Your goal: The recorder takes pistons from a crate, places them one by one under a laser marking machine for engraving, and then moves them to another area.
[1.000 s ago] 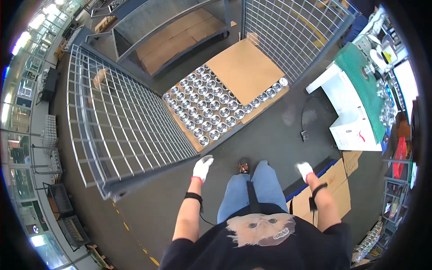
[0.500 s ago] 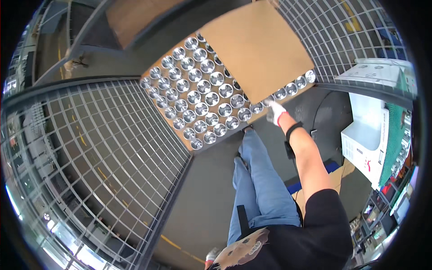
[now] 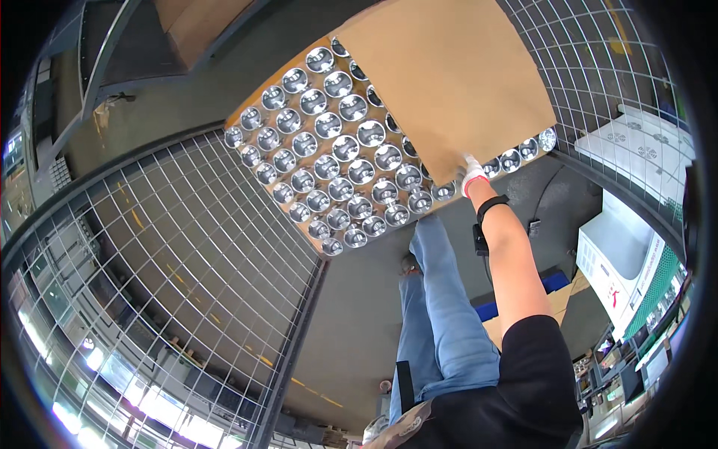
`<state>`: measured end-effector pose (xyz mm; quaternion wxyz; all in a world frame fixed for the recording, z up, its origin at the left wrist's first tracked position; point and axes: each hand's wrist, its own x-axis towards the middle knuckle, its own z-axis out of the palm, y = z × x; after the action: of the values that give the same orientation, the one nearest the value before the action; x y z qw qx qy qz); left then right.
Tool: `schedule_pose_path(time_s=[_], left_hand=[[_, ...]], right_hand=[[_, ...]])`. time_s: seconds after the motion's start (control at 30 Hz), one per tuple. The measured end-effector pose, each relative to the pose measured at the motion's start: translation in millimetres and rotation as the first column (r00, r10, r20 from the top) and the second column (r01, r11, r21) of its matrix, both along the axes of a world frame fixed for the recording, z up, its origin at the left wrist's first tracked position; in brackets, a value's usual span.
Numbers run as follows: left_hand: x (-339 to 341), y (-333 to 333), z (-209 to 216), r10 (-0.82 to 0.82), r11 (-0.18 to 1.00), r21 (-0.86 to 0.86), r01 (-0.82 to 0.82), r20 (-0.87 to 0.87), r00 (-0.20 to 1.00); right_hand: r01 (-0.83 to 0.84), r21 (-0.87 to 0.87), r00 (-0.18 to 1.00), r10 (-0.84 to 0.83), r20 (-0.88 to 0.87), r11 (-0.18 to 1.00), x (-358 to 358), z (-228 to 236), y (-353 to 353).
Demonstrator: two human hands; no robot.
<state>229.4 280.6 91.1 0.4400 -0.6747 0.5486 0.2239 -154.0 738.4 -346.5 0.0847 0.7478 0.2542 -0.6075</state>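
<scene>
A brown cardboard sheet [image 3: 456,75] covers the right part of a layer of shiny round metal cup-shaped parts [image 3: 345,147]. My right hand [image 3: 473,173], in a white glove with a red cuff, is at the sheet's near edge. One finger stretches over the cardboard, apart from the others; nothing is visibly held. More of the same parts peek out along the near edge beside that hand. Of my left hand [image 3: 374,428] only a pale bit shows at the lower edge, beside my body; its fingers are hidden.
The parts stand on a brown layer inside a wire-mesh cage, with a mesh side [image 3: 194,262] at left and another mesh side [image 3: 591,52] at right. A white box [image 3: 621,254] stands right of my arm. Flat cardboard [image 3: 557,303] and a blue piece lie on the floor.
My right hand has moved from the row of parts up onto the sheet's near edge. My view has shifted closer to the layer. My left hand shows less now.
</scene>
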Motion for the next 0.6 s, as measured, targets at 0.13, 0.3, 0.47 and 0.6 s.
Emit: schedule_pose_path(time_s=[0.13,0.3,0.47,0.6], left_hand=[[1,-2,-19,0.014,1.000,-0.007,-0.014,-0.043,0.999],[13,-1,-57,0.046,0.998,0.041,-0.042,-0.087,0.995],[25,-2,-69,0.053,0.998,0.045,-0.048,-0.111,0.992],[41,-13,-64,0.052,0.998,0.048,-0.043,-0.185,0.981]], right_hand=[[-0.150,-0.253,0.907,0.235,0.348,0.956,15,-49,20],[0.093,-0.111,0.952,-0.121,-0.283,0.990,31,-95,30],[0.164,-0.076,0.943,-0.179,-0.281,0.984,47,-74,22],[-0.121,-0.090,0.977,0.102,-0.190,0.989,19,51,-17]])
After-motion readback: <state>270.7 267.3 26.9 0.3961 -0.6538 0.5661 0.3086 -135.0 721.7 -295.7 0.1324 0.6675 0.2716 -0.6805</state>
